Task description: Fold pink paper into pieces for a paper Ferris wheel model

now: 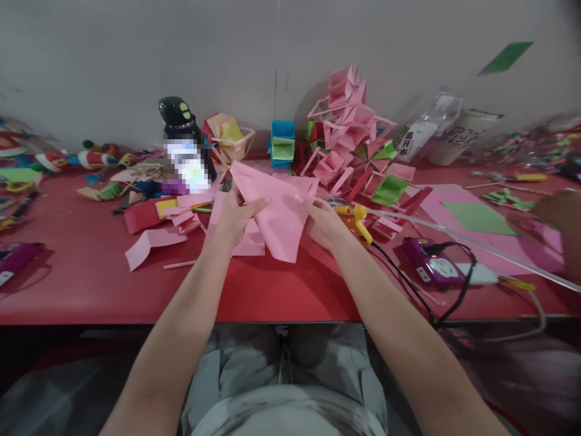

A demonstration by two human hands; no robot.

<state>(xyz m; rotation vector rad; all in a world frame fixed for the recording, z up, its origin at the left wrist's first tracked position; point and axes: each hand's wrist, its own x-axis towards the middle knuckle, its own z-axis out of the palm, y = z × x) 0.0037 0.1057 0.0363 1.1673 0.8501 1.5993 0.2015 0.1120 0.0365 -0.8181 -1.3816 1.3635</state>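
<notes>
A pink sheet of paper is held up between both hands over the red table, its surface bent and its corners pointing different ways. My left hand pinches its left side, thumb on the near face. On the right side, my right hand grips the edge; some of its fingers are hidden behind the paper. Another pink sheet lies on the table beneath, partly covered. Close to my right hand rests a yellow hot glue gun with a clear glue stick reaching out behind it.
Folded pink paper pieces are piled against the wall. A black phone stand, a blue paper box and a water bottle stand at the back. At right are a purple power box with cables and a green sheet.
</notes>
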